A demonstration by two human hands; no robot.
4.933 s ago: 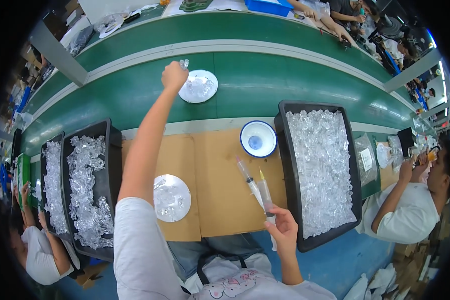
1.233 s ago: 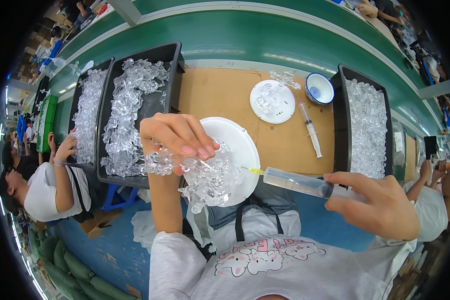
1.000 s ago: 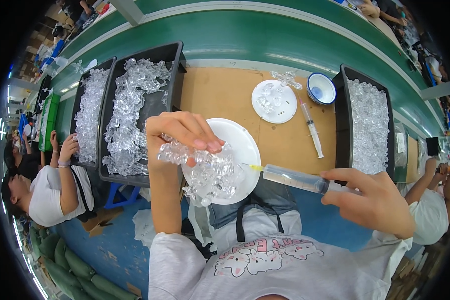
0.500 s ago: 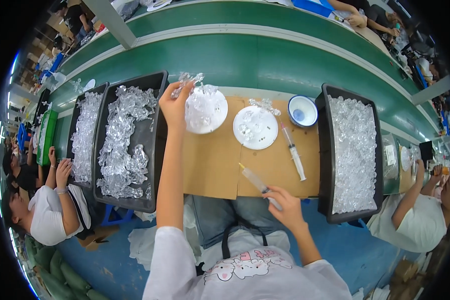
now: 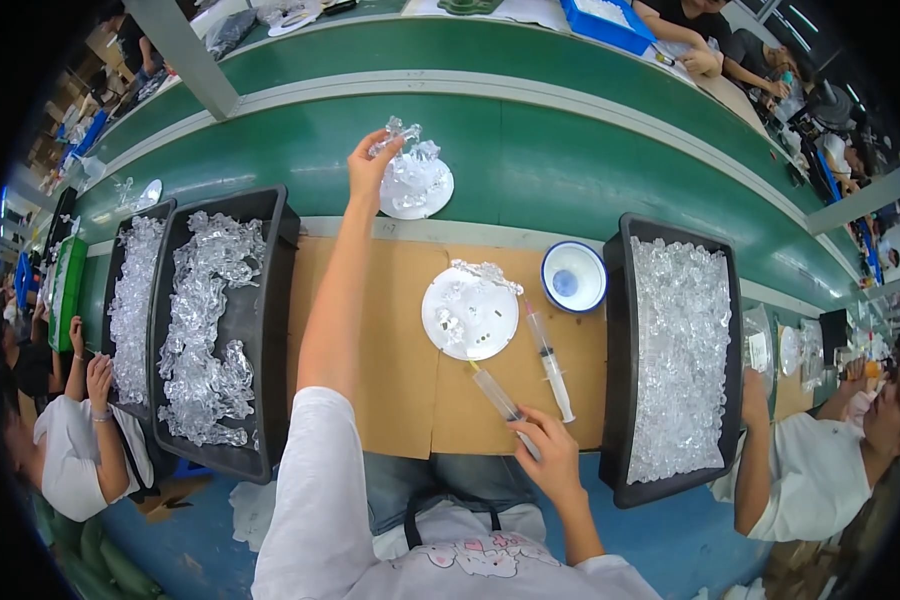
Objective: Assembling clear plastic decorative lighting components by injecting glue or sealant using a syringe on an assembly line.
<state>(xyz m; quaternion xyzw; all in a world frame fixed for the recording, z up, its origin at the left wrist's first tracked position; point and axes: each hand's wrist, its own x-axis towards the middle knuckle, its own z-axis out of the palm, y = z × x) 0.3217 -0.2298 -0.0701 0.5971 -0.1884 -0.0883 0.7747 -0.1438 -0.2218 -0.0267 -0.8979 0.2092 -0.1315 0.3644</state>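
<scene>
My left hand (image 5: 372,165) reaches far forward, fingers closed around a clear plastic figure (image 5: 403,132). It is right at the edge of a white plate (image 5: 432,207) heaped with similar clear pieces, which sits on the green surface. My right hand (image 5: 552,452) is wrapped around a syringe (image 5: 497,394) with a yellow tip, over the cardboard. The tip points toward a second white plate (image 5: 482,318), which carries some clear pieces and small dark bits. Beside that plate lies another syringe (image 5: 550,368) with a pink tip.
A blue-rimmed white bowl (image 5: 574,278) stands behind the lying syringe. Black bins of clear pieces flank the cardboard (image 5: 390,350): a full bin (image 5: 622,360) at right, a part-filled bin (image 5: 282,270) and another at left. Co-workers sit on both sides.
My left hand has moved forward, and the heaped plate has gone from the cardboard onto the green surface. The right hand still holds its syringe. The whole view has shifted.
</scene>
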